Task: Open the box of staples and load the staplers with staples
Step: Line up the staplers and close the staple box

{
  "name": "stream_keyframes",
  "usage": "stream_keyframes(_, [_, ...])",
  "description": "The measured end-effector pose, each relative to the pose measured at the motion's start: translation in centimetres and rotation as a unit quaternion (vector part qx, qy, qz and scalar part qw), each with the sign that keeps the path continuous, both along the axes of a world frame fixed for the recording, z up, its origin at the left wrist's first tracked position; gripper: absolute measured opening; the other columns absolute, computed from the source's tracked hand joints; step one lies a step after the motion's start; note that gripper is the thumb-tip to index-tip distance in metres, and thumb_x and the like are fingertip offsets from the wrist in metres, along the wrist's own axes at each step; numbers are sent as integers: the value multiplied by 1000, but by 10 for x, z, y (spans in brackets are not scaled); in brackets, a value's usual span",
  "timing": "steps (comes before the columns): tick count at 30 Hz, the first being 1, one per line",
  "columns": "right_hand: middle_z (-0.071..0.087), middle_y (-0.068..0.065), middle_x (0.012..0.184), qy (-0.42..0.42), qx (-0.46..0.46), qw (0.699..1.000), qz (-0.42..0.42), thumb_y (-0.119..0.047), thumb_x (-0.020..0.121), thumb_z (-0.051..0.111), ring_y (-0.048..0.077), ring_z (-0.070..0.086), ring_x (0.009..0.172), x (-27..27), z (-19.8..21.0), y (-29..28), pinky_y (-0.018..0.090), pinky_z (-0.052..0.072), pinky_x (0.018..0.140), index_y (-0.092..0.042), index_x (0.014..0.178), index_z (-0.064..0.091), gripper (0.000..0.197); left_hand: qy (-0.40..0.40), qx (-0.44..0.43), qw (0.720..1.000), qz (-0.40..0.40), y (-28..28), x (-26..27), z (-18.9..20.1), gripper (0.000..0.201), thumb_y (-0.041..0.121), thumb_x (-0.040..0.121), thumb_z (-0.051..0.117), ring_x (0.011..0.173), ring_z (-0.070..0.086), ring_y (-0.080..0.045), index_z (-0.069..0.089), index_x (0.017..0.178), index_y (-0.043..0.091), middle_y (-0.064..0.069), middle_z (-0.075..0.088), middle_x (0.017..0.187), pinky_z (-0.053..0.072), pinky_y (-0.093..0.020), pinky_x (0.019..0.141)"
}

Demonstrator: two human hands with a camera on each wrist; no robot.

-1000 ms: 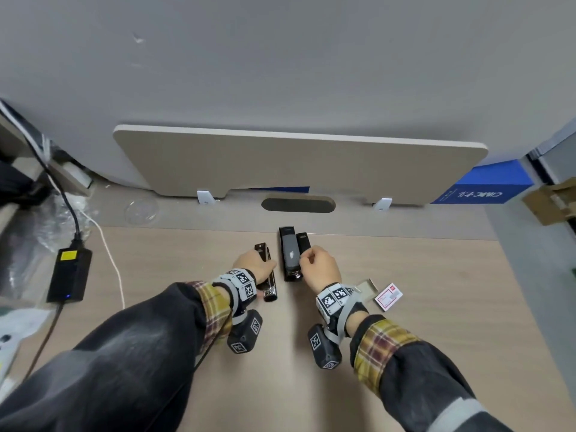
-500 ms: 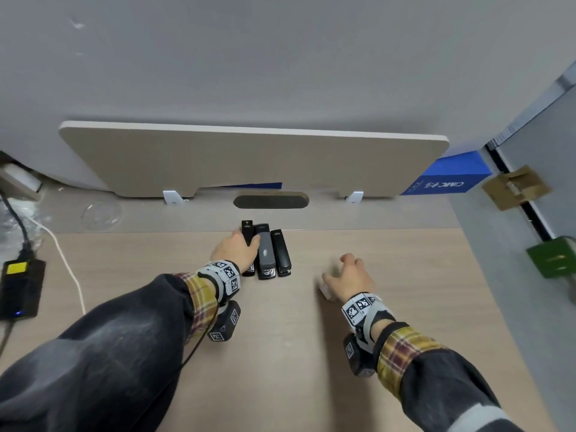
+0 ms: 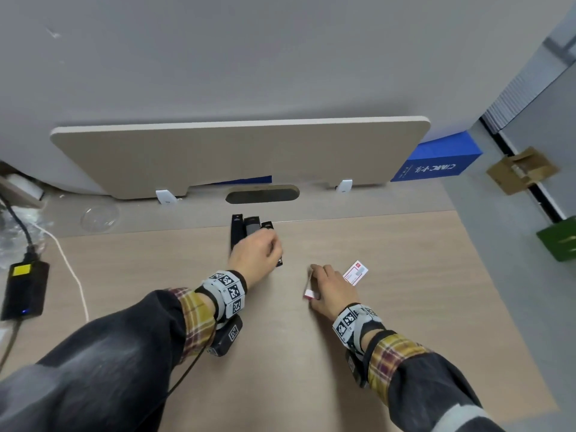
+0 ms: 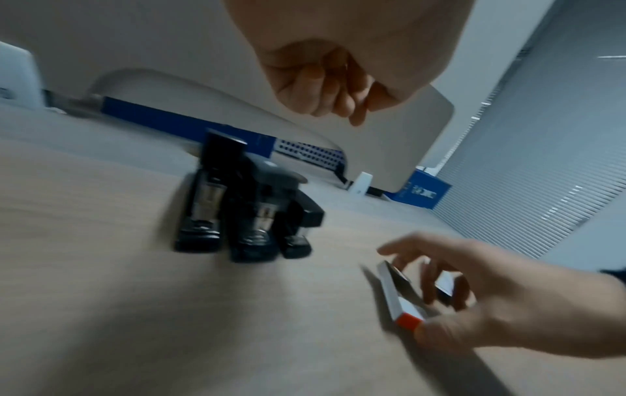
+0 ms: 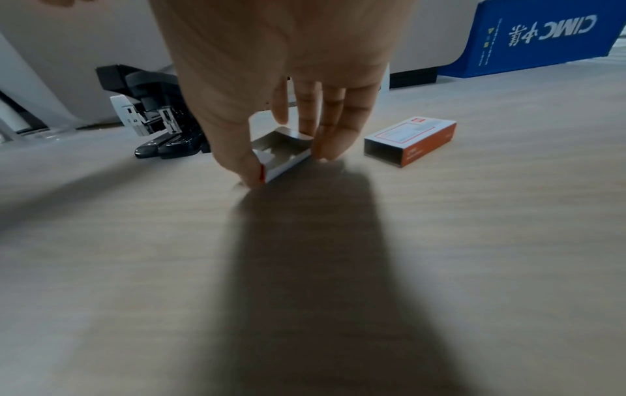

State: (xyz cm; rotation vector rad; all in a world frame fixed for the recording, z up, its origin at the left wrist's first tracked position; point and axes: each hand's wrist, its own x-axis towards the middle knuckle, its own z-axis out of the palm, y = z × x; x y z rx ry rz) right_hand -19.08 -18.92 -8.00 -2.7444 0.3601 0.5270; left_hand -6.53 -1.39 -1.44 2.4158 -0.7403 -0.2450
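right hand (image 5: 271, 67) pinches tray (image 5: 281, 152), visibly hollow only from right wrist.

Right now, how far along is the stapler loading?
Done: the box is open, its sleeve lying apart on the desk, and three staplers sit closed, side by side. In hand: the right hand pinches the inner tray; the left hand holds nothing. I cannot tell whether staples are loaded; probably only tidying remains.
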Motion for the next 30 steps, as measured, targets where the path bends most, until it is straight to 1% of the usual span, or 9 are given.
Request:
stream_keyframes(4, [44,-2,134,-29,57,998,-6,-32,76,62,25,50,119,-25,8,-17,39,50,86,-29,145,23,80,200,7,980,8,-43,-37,-23,11,20,85,57,72,60,-25,60,93,14,0,59,76,49,-32,67])
stream_keyframes(6, [43,-5,139,-49,87,995,-13,-29,76,60,23,51,121,-36,13,-23,38,50,87,-30,146,23,79,372,2,927,48,-62,-53,-38,26,24,86,61,59,59,-22,49,109,20,-4,59,84,48,-28,53])
stream_keyframes(8, [41,-6,144,-61,104,992,-22,-25,77,60,22,53,119,-45,16,-27,34,49,88,-29,146,24,78,456,-26,887,65,-79,-66,-50,32,18,89,60,44,56,-17,44,117,19,-9,60,77,42,-23,38])
stream_keyframes(11, [40,-4,147,-67,156,982,-77,-16,77,59,21,51,123,-58,14,-31,29,44,93,-27,146,27,76,450,-52,889,59,-96,-81,-58,27,0,87,52,30,50,-12,55,114,6,-13,57,57,37,-21,32])
stream_keyframes(14, [39,-1,146,-71,200,965,-151,-29,76,65,20,49,125,-69,7,-33,32,44,98,-26,143,32,74,464,-70,877,103,-106,-91,-63,23,-10,86,47,25,48,-12,55,102,4,-15,54,53,38,-18,29])
stream_keyframes(17, [52,2,128,-59,153,971,-173,-45,76,63,22,56,112,-75,0,-35,35,49,87,-25,133,42,64,477,-81,864,136,-113,-93,-66,16,-10,86,51,31,58,-16,54,93,5,-17,58,56,49,-24,34])
stream_keyframes(20, [62,5,106,-44,91,982,-161,-42,81,58,28,61,98,-78,-6,-37,33,46,72,-18,114,51,42,491,-64,859,132,-118,-92,-66,12,-3,87,57,40,65,-21,54,83,8,-19,64,63,57,-32,43])
stream_keyframes(25, [65,2,109,-40,78,976,-199,-32,82,58,27,61,102,-84,-9,-51,32,46,77,-21,112,59,31,425,-45,903,39,-120,-81,-64,8,16,85,58,48,60,-24,60,92,14,-15,67,79,45,-26,39])
stream_keyframes(30, [56,1,112,-6,68,979,-192,-31,82,53,28,60,100,-88,-12,-64,35,49,76,-22,109,54,28,298,67,950,-70,-129,-60,-70,23,10,74,48,70,63,-21,61,85,26,-4,68,84,52,-32,67])
